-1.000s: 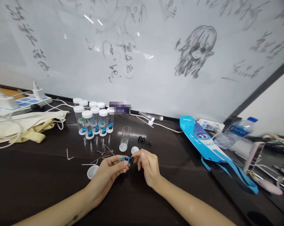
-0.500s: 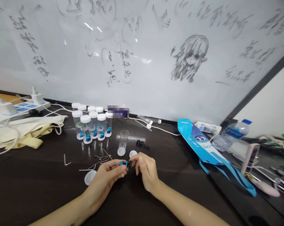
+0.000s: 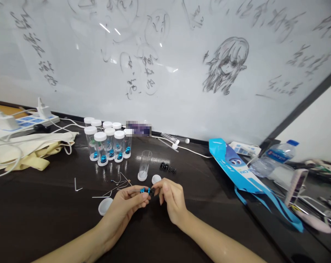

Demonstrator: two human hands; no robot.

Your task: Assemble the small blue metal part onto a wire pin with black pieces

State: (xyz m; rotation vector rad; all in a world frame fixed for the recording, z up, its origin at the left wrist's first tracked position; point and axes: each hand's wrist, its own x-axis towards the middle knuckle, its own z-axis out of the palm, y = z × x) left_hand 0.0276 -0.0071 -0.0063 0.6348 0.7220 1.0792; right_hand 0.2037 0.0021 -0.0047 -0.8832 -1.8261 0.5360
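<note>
Between its thumb and fingers, my left hand grips a small blue-and-black metal part, held level above the table. A thin metal rod or wire runs leftward from the part across the fingers. My right hand has its fingertips curled closed at the black end of that part. Just beyond my hands stand an open clear tube on a white base and a white cap. Several small black pieces lie to the right of the tube. By my left wrist rests a larger white cap.
Several white-capped tubes with blue parts inside stand at back left. Bent wires and an L-shaped hex key lie on the left. On the right are a blue bag and a water bottle. The whiteboard closes the back.
The camera view has shifted slightly. Both hands keep nearly the same pose around the blue-and-black part, with the right fingertips still at its black end.
</note>
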